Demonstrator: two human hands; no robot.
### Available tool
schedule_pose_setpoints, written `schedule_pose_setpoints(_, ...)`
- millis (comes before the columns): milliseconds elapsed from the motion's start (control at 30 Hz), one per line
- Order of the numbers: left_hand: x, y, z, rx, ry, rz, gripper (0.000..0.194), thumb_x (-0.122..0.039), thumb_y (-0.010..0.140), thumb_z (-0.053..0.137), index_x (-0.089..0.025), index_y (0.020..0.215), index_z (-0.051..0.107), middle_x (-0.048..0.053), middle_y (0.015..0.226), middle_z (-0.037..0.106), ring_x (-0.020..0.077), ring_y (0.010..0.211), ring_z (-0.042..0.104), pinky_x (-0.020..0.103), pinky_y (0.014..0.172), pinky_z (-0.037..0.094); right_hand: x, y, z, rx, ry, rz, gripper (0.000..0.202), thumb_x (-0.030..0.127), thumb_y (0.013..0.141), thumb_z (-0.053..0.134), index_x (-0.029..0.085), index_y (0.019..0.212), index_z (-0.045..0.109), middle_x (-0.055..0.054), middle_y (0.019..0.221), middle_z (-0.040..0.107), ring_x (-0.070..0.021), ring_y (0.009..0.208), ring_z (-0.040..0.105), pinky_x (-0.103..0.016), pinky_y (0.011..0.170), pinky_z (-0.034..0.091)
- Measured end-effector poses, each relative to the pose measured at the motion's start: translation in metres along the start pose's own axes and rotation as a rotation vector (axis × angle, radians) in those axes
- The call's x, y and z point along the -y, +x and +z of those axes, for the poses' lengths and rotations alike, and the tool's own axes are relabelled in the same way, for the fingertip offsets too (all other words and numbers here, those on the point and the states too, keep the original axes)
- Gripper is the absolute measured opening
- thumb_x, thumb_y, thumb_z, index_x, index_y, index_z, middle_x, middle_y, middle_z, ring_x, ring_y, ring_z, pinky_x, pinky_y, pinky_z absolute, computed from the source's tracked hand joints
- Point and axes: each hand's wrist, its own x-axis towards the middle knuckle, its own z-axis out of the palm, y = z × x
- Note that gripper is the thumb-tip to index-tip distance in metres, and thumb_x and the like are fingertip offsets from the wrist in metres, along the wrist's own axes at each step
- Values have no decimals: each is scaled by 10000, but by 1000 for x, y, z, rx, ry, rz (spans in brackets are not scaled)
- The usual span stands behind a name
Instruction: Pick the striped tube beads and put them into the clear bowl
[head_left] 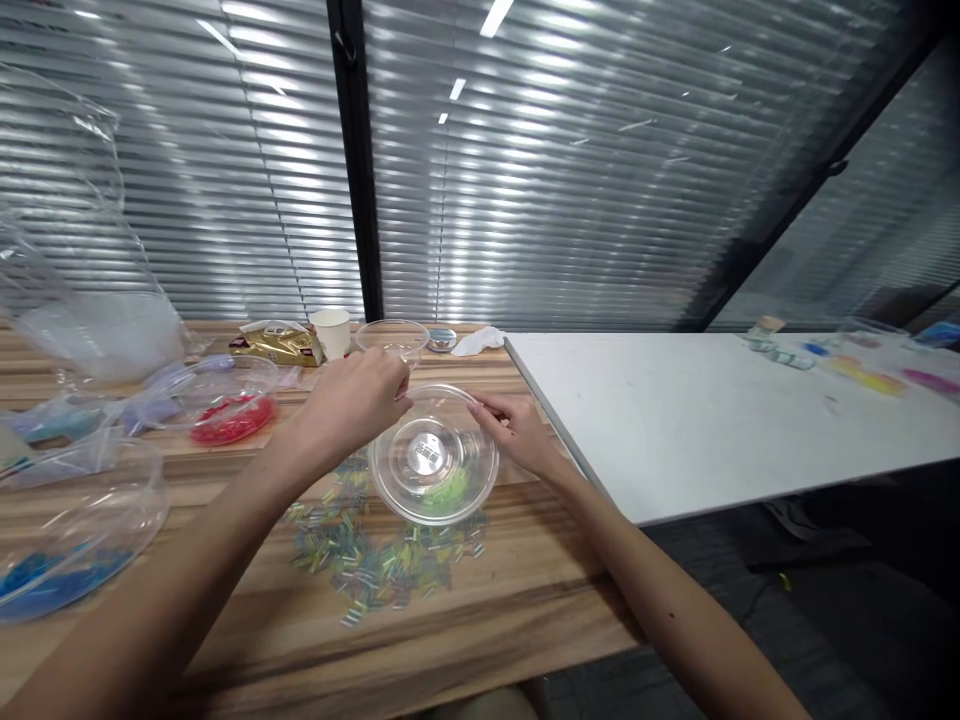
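Note:
A clear round plastic bowl point(405, 480) with a few yellow-green pieces point(448, 488) in its lower part is tilted above the wooden table. My right hand point(517, 430) grips its right rim between thumb and fingers. At the bowl's upper left is my left hand point(367, 395), its fingers curled in by the rim; whether they hold the rim or something small is hidden. Many short, shiny yellow, green and clear pieces point(352, 555) lie scattered on the table below the bowl.
Bowls with red pieces point(232, 420) and blue pieces point(67, 580) stand at left, near a large clear bag point(112, 335). Behind are a gold packet point(277, 345), a paper cup point(331, 332) and another clear bowl point(392, 338). A white table point(675, 420) adjoins at right.

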Motion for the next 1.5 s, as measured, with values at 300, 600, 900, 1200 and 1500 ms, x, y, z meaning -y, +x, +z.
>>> schedule_pose_setpoints(300,3,1,3,-37,-60,4,211,-372,819,543,-174,841,613,77,817,657,228,710,595,292,561,367,-4,-1,1,-26,-29,-21,319,301,897,470,139,1072,682,-68,822,706,-145,598,562,-246,533,417)
schedule_pose_setpoints(600,3,-1,-3,-55,-46,0,199,-336,795,574,-181,670,562,46,696,623,185,622,555,275,494,289,3,-1,-1,-51,-45,-24,320,301,883,484,119,1046,689,-73,825,702,-139,599,563,-241,526,420)
schedule_pose_setpoints(900,5,-1,-3,-145,-121,12,179,-334,788,553,-176,707,579,52,704,639,190,665,564,269,484,273,6,0,-2,-88,-79,-73,338,306,895,458,100,1036,686,-37,638,646,-112,507,481,-233,485,374)
schedule_pose_setpoints(1200,5,1,1,-188,-116,34,178,-342,796,570,-178,727,563,46,751,650,190,678,571,273,503,279,5,-1,1,-120,-56,-63,341,296,885,456,103,1049,684,-56,703,675,-116,515,507,-229,481,389)
schedule_pose_setpoints(1500,4,2,3,-130,-118,10,173,-329,793,586,-174,717,572,64,740,641,205,674,579,276,516,326,3,-1,1,-143,-33,-49,300,293,875,482,161,1047,689,-73,903,709,-161,635,603,-256,538,461)
